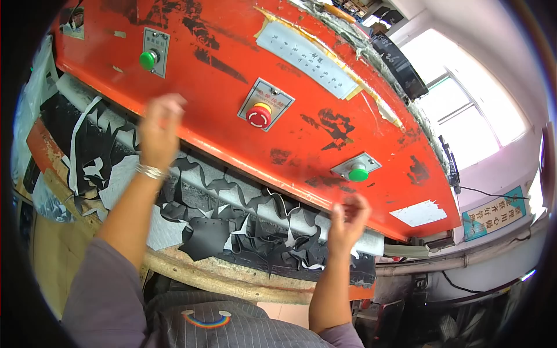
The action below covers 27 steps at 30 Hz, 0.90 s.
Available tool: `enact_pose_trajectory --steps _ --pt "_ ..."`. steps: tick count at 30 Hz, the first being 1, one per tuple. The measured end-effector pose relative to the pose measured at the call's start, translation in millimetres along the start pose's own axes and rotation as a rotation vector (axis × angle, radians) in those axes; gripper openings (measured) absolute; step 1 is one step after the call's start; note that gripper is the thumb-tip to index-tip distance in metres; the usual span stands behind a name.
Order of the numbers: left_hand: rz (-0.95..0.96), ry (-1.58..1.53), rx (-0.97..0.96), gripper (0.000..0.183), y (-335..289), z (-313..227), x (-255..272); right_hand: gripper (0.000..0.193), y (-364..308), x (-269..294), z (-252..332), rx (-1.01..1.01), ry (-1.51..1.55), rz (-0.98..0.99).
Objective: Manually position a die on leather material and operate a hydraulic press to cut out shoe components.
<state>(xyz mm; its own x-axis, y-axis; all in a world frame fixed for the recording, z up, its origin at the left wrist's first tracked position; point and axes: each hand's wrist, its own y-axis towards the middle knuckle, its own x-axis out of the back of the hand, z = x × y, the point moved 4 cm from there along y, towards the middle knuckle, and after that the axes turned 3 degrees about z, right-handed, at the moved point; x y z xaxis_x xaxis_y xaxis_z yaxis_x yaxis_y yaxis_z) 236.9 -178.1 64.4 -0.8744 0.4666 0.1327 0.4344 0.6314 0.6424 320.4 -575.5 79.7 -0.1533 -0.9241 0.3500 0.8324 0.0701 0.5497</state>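
My left hand (159, 130), slightly blurred, is raised in front of the red machine's front panel (226, 87), below and right of a green push button (149, 60). Its fingers look loosely stretched, with nothing seen in them. My right hand (348, 223) is up near the panel's lower edge, below a second green button (358, 173). Thumb and fingers stand apart and hold nothing. Neither hand touches a button. Below the panel lie black cut scraps (209, 235) and curling strips of thin sheet material on the machine bed. A grey-white sheet (165, 232) shows among them.
A red emergency-stop button (259, 116) sits mid-panel on a metal plate. A paper label (307, 58) is stuck above it. A worn wooden rail (232, 278) runs along the bed's front. At right are a window (464, 110), a wall sign (494, 213) and a pipe (447, 264).
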Motion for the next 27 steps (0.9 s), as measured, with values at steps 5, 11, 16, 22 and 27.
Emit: enact_pose_trajectory --steps 5,11,16,22,27 --pt "-0.121 0.165 -0.339 0.026 82.4 -21.2 46.7 0.027 51.9 -2.8 39.8 0.271 0.005 -0.067" --pt "0.265 -0.045 0.096 0.032 4.7 -48.1 23.6 0.018 -1.9 16.0 42.1 -0.147 0.058 0.141" --pt "1.376 -0.151 0.351 0.027 -181.5 -113.3 -31.1 0.049 -144.8 28.2 32.0 -0.093 -0.256 0.964" --pt "1.581 -0.189 0.429 0.031 -269.1 -118.6 -54.0 0.051 -202.4 46.1 32.3 0.110 -0.458 0.872" --pt "1.671 -0.266 0.619 0.031 -276.6 -132.7 -64.7 0.046 -199.6 59.5 22.2 0.081 -0.509 0.869"
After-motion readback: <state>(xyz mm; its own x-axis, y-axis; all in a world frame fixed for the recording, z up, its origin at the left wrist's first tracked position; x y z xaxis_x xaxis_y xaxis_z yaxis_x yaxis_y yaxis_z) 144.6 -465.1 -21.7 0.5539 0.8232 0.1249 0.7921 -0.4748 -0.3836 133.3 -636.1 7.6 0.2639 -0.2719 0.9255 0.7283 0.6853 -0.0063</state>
